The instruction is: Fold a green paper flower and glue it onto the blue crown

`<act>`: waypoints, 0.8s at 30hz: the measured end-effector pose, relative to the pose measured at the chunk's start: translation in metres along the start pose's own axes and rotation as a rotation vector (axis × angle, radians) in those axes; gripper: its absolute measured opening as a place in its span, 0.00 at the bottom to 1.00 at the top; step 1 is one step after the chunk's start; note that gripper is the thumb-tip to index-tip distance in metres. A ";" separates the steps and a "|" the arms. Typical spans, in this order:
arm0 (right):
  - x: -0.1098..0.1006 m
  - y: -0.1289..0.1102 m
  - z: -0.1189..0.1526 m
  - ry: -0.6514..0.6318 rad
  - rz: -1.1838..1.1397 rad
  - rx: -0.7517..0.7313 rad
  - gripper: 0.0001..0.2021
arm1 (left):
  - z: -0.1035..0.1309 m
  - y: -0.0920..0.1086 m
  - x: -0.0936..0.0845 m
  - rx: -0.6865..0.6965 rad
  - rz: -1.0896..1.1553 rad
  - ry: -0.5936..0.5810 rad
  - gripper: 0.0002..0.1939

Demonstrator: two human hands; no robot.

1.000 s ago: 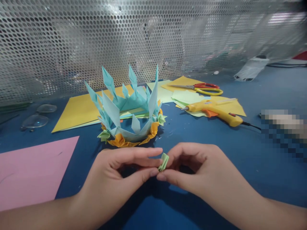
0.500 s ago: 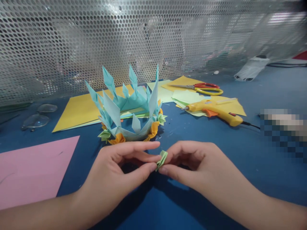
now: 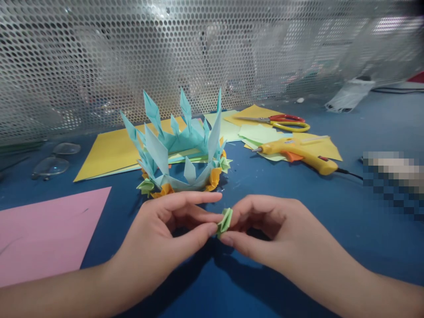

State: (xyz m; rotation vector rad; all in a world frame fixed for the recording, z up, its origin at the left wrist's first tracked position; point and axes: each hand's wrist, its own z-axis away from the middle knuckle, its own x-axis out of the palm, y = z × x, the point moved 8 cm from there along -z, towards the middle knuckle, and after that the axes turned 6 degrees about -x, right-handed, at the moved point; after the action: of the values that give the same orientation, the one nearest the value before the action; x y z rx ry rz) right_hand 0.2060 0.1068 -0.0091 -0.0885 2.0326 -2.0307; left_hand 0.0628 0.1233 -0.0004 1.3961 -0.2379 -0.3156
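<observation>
Between my two hands is a small folded green paper piece (image 3: pixel 225 221), held just above the blue table. My left hand (image 3: pixel 165 234) pinches its left side between thumb and a finger, with the index finger stretched out above. My right hand (image 3: pixel 274 229) has thumb and index finger closed on its right side. Right behind my left hand stands a light-blue folded-paper crown (image 3: pixel 157 150) with tall points. Orange paper pieces (image 3: pixel 214 178) and green folded paper flowers (image 3: pixel 145 187) sit around its lower edge.
A yellow glue gun (image 3: pixel 298 154) with a black cord lies right of the crown, near red-and-yellow scissors (image 3: pixel 281 121) on paper sheets. Pink paper (image 3: pixel 49 234) and glasses (image 3: pixel 51 165) lie at left. Yellow paper (image 3: pixel 106 152) lies behind the crown, before a perforated metal panel (image 3: pixel 132 57).
The green paper piece has turned slightly between my fingertips and shows more of its folded face. The whole view has shifted a little; the crown and tools stay in place.
</observation>
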 end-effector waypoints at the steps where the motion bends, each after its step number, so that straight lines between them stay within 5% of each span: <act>1: 0.001 0.000 0.000 -0.006 -0.007 0.004 0.03 | 0.000 0.000 -0.001 -0.005 0.005 0.008 0.20; 24: -0.004 0.008 0.006 0.045 -0.023 0.147 0.02 | -0.002 0.004 -0.004 0.034 -0.026 0.088 0.19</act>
State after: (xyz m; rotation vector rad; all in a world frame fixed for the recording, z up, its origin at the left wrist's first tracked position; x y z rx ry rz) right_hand 0.2126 0.1024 -0.0159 -0.0378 1.9082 -2.2078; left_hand 0.0599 0.1269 0.0036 1.4443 -0.1531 -0.2716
